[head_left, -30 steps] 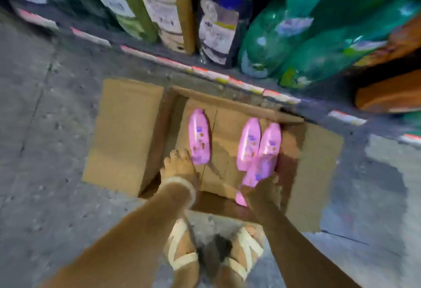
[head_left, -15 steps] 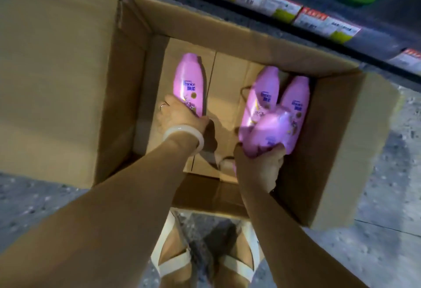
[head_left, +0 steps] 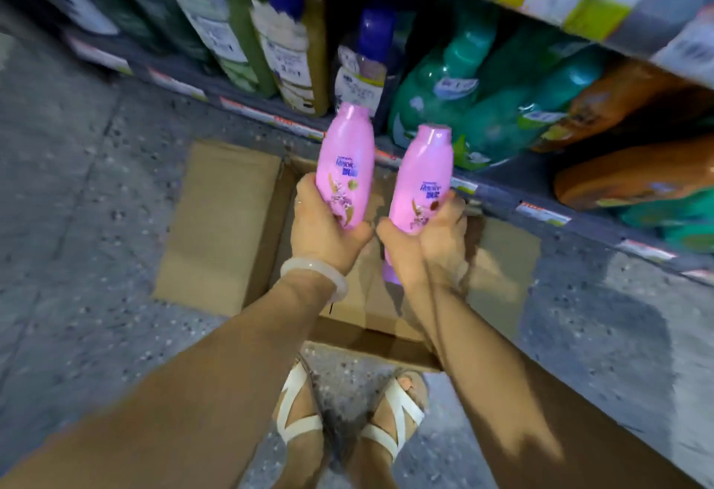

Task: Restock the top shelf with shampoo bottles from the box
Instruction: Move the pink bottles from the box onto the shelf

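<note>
Both fists are wrapped low around bottles: my left hand (head_left: pixel 324 226) holds one pink shampoo bottle (head_left: pixel 346 164), my right hand (head_left: pixel 429 241) another (head_left: pixel 419 179), above the open cardboard box (head_left: pixel 220 226). Carrying them up to the top shelf, out of view, I could clip the overhanging shelf edge (head_left: pixel 579 5); low grips could let them tip. Green refill bottles (head_left: pixel 456 102) crowd close behind.

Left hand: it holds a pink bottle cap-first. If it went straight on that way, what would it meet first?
Probably the blue-capped bottle on the low shelf, just beyond the pink bottle in the left hand; depth is unclear.
</note>
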`<action>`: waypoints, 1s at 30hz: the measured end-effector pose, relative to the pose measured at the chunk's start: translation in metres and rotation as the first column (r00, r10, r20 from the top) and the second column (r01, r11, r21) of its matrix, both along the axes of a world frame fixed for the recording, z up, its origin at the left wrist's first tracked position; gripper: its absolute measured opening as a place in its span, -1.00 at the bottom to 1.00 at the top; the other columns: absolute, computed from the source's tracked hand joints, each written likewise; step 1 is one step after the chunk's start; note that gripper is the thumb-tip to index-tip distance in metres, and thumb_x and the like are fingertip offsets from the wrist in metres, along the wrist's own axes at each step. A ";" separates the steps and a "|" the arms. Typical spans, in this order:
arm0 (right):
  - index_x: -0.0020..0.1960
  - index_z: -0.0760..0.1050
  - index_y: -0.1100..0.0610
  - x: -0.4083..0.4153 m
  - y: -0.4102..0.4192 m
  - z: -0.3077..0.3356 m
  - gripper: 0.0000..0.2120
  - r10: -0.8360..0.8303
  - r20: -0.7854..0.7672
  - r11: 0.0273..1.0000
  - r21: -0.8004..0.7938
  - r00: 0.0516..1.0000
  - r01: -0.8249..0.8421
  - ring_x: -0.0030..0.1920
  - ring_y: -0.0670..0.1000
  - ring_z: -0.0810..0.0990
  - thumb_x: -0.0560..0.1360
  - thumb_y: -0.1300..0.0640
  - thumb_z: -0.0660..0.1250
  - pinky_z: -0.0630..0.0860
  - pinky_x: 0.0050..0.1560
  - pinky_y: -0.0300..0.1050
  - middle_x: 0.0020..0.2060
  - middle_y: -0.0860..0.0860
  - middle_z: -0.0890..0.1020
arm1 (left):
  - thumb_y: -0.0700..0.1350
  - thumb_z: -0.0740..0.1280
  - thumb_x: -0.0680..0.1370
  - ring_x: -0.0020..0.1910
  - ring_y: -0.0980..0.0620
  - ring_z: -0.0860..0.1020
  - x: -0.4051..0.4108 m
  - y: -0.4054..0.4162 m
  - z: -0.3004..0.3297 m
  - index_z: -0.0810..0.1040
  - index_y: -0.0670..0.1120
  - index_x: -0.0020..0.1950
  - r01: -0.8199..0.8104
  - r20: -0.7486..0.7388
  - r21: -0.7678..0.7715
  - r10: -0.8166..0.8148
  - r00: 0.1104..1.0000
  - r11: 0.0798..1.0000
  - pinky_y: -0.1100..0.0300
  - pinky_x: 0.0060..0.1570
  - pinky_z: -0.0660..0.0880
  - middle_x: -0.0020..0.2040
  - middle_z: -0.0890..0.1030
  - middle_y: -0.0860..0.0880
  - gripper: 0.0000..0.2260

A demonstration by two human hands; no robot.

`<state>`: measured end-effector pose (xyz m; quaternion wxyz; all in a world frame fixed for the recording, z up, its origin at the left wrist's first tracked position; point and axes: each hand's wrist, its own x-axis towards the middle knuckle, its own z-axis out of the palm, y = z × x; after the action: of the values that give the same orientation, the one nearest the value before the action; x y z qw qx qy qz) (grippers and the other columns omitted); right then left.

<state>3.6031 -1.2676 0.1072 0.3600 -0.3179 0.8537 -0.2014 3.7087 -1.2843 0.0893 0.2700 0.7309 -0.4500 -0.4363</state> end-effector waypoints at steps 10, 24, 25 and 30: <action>0.28 0.22 0.06 -0.028 0.010 0.247 -0.28 -0.011 -0.111 0.971 -0.238 0.994 -0.015 0.13 0.19 0.51 0.22 -0.08 0.45 0.49 0.03 0.11 0.09 0.09 0.47 | -0.35 0.51 0.29 -0.15 0.21 0.52 -0.033 0.011 0.243 0.28 0.16 -0.06 -0.046 -0.249 -0.278 -0.025 0.968 0.959 0.54 -0.20 0.42 -0.08 0.48 0.13 -0.45; 0.35 0.17 0.03 -0.128 0.087 0.574 -0.20 -0.402 -0.212 0.707 -0.689 0.891 0.156 0.17 0.13 0.48 0.23 -0.13 0.43 0.41 -0.03 -0.04 0.16 0.03 0.44 | -0.25 0.54 0.29 -0.14 0.23 0.51 -0.144 0.050 0.583 0.24 0.01 0.12 0.195 -0.222 -0.695 -0.463 0.858 0.693 0.50 -0.23 0.43 -0.06 0.48 0.09 -0.41; 0.36 0.16 0.03 -0.143 0.096 0.592 -0.20 -0.428 -0.221 0.688 -0.709 0.876 0.157 0.17 0.12 0.47 0.24 -0.13 0.43 0.41 -0.03 -0.04 0.18 0.03 0.44 | -0.23 0.55 0.29 -0.12 0.17 0.53 -0.161 0.056 0.603 0.24 0.02 0.11 0.221 -0.213 -0.714 -0.507 0.835 0.664 0.43 -0.17 0.46 -0.04 0.49 0.05 -0.41; 0.36 0.15 0.03 -0.241 0.149 0.675 -0.22 -0.557 -0.243 0.591 -0.788 0.794 0.172 0.11 0.11 0.49 0.26 -0.15 0.43 0.40 -0.16 -0.09 0.13 0.01 0.43 | -0.21 0.55 0.29 0.00 0.00 0.52 -0.264 0.096 0.689 0.23 0.03 0.12 0.277 -0.190 -0.799 -0.661 0.726 0.534 0.12 -0.04 0.47 0.06 0.48 -0.05 -0.40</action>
<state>3.3620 -1.1190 0.7821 -0.0658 -0.2842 0.8067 -0.5140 3.4450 -1.1880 0.7785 0.5032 0.2764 -0.6885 -0.4431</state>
